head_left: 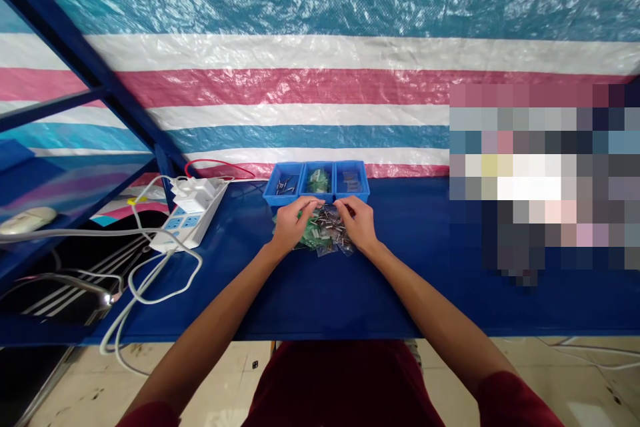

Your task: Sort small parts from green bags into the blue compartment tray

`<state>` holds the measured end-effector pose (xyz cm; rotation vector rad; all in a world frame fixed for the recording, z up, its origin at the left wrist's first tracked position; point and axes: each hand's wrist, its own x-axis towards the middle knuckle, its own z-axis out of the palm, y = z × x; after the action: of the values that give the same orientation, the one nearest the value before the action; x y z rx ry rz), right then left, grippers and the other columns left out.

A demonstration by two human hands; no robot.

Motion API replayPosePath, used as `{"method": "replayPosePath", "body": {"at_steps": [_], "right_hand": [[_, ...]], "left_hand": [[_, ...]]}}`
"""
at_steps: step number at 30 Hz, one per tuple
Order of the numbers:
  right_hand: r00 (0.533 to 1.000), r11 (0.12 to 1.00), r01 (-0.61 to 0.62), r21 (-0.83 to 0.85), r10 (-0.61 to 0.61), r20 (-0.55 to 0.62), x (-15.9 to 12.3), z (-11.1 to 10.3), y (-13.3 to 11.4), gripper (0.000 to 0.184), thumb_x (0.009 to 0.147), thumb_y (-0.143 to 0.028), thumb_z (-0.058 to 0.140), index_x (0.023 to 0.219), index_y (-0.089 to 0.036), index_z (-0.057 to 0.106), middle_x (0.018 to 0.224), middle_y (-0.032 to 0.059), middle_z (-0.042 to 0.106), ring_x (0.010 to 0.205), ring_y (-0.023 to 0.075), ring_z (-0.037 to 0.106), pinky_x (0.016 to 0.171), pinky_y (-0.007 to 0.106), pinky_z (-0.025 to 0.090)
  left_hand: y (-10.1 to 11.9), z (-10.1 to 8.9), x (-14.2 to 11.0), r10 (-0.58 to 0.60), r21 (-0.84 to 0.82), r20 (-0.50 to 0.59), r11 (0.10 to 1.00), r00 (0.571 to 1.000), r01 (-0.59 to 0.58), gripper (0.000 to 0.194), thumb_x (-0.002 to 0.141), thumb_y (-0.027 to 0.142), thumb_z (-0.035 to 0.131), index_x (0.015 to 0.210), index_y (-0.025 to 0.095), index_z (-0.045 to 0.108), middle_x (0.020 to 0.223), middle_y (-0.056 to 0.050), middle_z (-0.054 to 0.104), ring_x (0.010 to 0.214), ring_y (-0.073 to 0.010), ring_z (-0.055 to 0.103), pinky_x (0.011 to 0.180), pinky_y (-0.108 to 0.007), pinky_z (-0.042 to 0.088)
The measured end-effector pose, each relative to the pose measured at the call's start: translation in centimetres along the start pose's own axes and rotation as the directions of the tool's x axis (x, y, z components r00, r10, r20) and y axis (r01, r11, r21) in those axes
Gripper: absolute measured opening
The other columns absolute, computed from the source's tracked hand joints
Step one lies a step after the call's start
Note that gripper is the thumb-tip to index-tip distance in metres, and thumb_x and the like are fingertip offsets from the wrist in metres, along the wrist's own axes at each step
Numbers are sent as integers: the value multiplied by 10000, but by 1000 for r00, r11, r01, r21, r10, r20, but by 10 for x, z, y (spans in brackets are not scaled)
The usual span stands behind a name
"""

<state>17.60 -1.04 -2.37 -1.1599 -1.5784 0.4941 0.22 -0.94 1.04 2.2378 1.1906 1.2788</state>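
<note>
My left hand (291, 221) and my right hand (361, 221) face each other over a heap of small parts on the blue table. The fingers of each are pinched together, and whatever they hold is too small to make out. Under and between them lie green pieces (311, 235), with short dark and metallic parts (331, 219) and clear plastic packets (327, 248). Just behind my hands stand three joined blue bins: a left bin (273, 199) with metal pins, a middle bin (317, 198) with green pieces, and a right bin (363, 190) with small clear-looking items.
A white power strip (203, 230) with plugged-in adapters (194, 197) sits left of my hands. Loose white cables (131, 287) trail over the table's left edge. A blue frame (107, 77) rises at the left, and a striped plastic sheet (310, 87) hangs behind. The right side is pixelated.
</note>
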Motion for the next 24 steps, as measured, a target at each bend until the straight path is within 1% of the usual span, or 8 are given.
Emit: {"method": "replayPosePath", "body": {"at_steps": [4, 8, 10, 12, 15, 19, 22, 24], "right_hand": [[1000, 1000, 12, -11, -12, -2, 0, -2, -1, 338, 933, -423, 439, 846, -199, 678, 746, 27, 625, 639, 144, 577, 629, 259, 453], [999, 999, 40, -12, -40, 2, -1, -2, -3, 349, 939, -412, 427, 847, -190, 680, 742, 31, 625, 647, 144, 575, 636, 258, 444], [998, 998, 57, -8, -57, 0, -1, -1, -3, 350, 939, -410, 428, 838, -187, 678, 734, 31, 626, 642, 143, 570, 628, 257, 438], [997, 997, 72, -5, -72, -6, 0, -1, -3, 350, 938, -413, 430, 832, -187, 675, 729, 30, 628, 638, 142, 566, 620, 256, 434], [995, 995, 96, 3, -96, -19, 0, -1, -2, 347, 939, -410, 430, 835, -186, 674, 721, 29, 626, 632, 141, 562, 612, 258, 430], [994, 994, 108, 2, -108, -30, 0, -1, -1, 341, 937, -407, 440, 819, -188, 673, 707, 26, 617, 616, 141, 556, 603, 261, 425], [993, 994, 112, -2, -112, -27, 0, -1, -2, 344, 938, -405, 438, 815, -187, 673, 704, 25, 613, 609, 141, 555, 601, 263, 422], [992, 993, 122, -8, -122, -28, 0, -1, -2, 343, 941, -399, 435, 817, -185, 673, 700, 25, 610, 609, 140, 551, 601, 263, 420]], "left_hand": [[-4, 2, 1, 3, 12, 50, 1000, 999, -4, 323, 969, 362, 386, 876, 178, 635, 800, -13, 690, 669, -117, 631, 660, -211, 484], [-9, 3, 0, 39, 98, 71, 994, 997, -46, 322, 959, 387, 408, 883, 174, 637, 722, -6, 661, 619, -116, 593, 650, -217, 464], [-12, 4, 0, 57, 108, 45, 992, 997, -61, 305, 943, 393, 449, 887, 173, 652, 737, -11, 676, 618, -122, 596, 649, -225, 465], [-15, 4, 0, 89, 83, 32, 992, 996, -91, 299, 935, 391, 471, 892, 175, 673, 806, -29, 706, 681, -140, 631, 678, -235, 480], [-19, 6, 1, 140, 38, 58, 989, 988, -143, 307, 938, 380, 467, 937, 178, 698, 869, -48, 719, 766, -161, 656, 718, -248, 496], [-22, 6, 1, 133, 70, 84, 988, 988, -139, 345, 965, 355, 401, 1047, 177, 685, 726, -33, 658, 650, -143, 603, 650, -246, 483], [-23, 6, 2, 137, 74, 112, 986, 984, -146, 400, 987, 331, 309, 1109, 172, 655, 725, -37, 627, 666, -143, 589, 659, -251, 479], [-22, 6, 2, 117, 48, 134, 991, 984, -125, 397, 986, 328, 296, 1115, 174, 639, 741, -35, 636, 668, -140, 591, 653, -244, 476]]}}
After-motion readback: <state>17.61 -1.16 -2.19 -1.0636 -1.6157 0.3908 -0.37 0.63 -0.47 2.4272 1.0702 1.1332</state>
